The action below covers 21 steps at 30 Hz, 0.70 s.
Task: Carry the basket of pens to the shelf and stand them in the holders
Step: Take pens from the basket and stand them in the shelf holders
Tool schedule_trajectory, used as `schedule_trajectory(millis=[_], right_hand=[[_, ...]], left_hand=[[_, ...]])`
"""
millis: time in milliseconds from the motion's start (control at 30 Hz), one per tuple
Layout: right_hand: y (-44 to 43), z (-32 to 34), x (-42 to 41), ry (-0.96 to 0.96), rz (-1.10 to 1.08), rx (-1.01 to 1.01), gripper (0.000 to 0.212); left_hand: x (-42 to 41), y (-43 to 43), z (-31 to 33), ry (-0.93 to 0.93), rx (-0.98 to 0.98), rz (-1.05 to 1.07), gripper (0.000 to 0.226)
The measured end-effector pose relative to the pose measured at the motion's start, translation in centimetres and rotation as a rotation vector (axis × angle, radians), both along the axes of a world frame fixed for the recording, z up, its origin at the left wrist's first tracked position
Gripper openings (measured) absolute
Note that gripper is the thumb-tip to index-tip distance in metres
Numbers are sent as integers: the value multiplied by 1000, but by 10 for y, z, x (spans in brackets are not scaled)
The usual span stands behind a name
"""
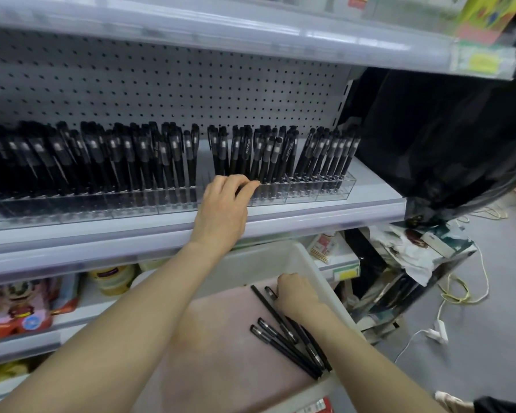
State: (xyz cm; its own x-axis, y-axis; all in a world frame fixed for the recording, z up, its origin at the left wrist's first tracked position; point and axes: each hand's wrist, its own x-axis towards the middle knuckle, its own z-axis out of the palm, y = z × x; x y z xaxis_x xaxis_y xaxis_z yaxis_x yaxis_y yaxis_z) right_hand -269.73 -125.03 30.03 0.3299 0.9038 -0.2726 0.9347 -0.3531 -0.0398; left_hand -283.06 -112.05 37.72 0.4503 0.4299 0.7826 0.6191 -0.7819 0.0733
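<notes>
Pens stand in long rows, and these standing pens [167, 162] fill the clear holders [319, 193] on the shelf [310, 216] across the middle of the frame. There is a small gap with no pens near the middle.

The left hand [221, 201] reaches up to the front of the holders, just right of that gap. Its fingers are bent and touch the pens there. I cannot tell if they pinch one.

The basket [316, 263] is low in the frame, right below the shelf edge. A few loose pens [292, 344] lie in a pile at its right side. The right hand [298, 292] rests on the top ends of them. Its fingers are hidden under it, so I cannot tell if it grips a pen.

Many of the standing pens lean to one side. A bump from the left hand may push them over, one into the next. A pen pushed in crooked may miss its slot. Pulling one pen out of the pile may drag the others along.

Some pens have white words on them, too small to read. A yellow tag [483, 62] at the upper right and a yellow label [346, 274] right of the basket are too blurry to read. So are the bright packs [18, 308] at the lower left.
</notes>
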Motion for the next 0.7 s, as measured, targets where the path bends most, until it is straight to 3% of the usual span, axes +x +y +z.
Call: schedule_trajectory(millis=[133, 300, 533, 700], right_hand=[[0, 3, -1, 38, 12, -25, 21], [1, 19, 6, 275, -23, 83, 21], [10, 104, 34, 528, 91, 550, 7], [16, 157, 62, 672, 86, 867, 17]], left_hand=[[0, -1, 0, 4, 4, 8, 50], [1, -4, 4, -5, -21, 6, 50], [9, -10, 6, 52, 32, -33, 51], [23, -9, 10, 117, 26, -43, 50]])
